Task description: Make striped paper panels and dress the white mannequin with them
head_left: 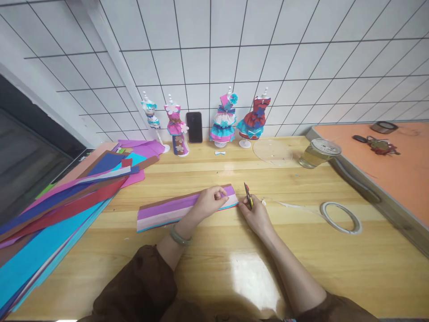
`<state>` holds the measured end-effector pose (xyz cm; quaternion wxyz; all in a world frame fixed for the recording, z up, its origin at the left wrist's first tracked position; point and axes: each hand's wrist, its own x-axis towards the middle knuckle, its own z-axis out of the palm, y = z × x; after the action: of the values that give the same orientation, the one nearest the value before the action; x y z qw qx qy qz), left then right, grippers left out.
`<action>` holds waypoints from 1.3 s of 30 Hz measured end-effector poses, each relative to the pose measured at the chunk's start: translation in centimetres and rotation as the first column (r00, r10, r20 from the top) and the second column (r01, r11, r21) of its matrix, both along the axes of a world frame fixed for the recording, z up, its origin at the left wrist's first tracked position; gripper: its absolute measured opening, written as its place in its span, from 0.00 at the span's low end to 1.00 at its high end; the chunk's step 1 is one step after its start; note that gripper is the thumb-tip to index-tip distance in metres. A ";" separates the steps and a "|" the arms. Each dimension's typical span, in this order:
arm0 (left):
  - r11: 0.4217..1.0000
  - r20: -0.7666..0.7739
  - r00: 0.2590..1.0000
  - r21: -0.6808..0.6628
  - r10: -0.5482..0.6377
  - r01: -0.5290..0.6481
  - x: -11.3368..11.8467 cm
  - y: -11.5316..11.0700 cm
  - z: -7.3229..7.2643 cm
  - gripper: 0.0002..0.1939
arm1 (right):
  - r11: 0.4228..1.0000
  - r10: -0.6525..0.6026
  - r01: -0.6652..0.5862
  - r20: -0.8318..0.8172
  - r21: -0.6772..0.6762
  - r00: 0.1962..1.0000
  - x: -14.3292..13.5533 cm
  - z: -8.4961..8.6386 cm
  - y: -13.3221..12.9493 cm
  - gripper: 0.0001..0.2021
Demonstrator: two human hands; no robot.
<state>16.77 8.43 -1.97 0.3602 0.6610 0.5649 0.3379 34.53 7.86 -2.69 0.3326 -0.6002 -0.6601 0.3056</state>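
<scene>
A flat stack of layered crepe-paper strips (167, 209), striped brown, purple, pale pink and blue, lies across the middle of the table. My left hand (209, 202) rests over its right part with the fingers curled in and the thumb close to them. Whatever is between those fingertips is too small to make out. Just past the strips' right end, my right hand (256, 214) is closed around small scissors (248, 194) with dark blades and a yellow-and-black handle, the blades pointing up and away. A roll of narrow white tape (342, 218) lies to the right, its loose end stretching toward my right hand.
Coloured paper strips (77, 205) are heaped at the left. Along the tiled wall stand several small dress forms (223, 120) in paper dresses and a phone (195, 127). A tiny bow (220, 153), a clear disc (272, 151) and a lidded cup (317, 154) sit nearby. Keys (378, 145) lie on the orange surface.
</scene>
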 end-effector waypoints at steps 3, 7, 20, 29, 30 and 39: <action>1.000 0.064 0.998 -0.027 -0.001 0.002 -0.1 0.2 -0.3 0.11 | 1.000 -0.009 0.009 -0.011 0.010 1.000 0.0 0.0 0.0 0.06; 0.997 0.211 0.975 -0.055 0.071 -0.061 0.0 0.5 -0.2 0.10 | 1.000 -0.009 0.009 -0.030 -0.001 1.000 0.0 -0.1 0.0 0.06; 0.969 -0.515 0.829 0.216 0.219 -0.121 -2.0 0.8 -0.4 0.10 | 0.999 0.003 -0.005 -0.035 -0.039 0.999 0.0 0.2 -0.2 0.06; 0.976 -0.393 0.906 0.199 0.158 -0.085 -2.4 1.0 0.0 0.04 | 0.998 -0.054 0.050 -0.131 -0.030 0.990 0.5 -0.2 0.2 0.10; 0.978 -0.355 0.925 0.199 0.138 -0.070 -2.4 1.0 0.3 0.04 | 0.998 -0.060 0.054 -0.176 -0.040 0.982 0.5 -0.2 0.2 0.11; 0.999 0.021 0.999 -0.024 -0.036 0.036 -3.3 0.7 3.1 0.08 | 0.975 -0.066 -0.031 -0.417 -0.220 0.906 -0.3 1.2 -0.2 0.23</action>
<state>13.46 9.12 1.13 0.3798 0.6632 0.5534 0.3312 34.23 7.65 -1.50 0.4012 -0.5591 -0.5289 0.4967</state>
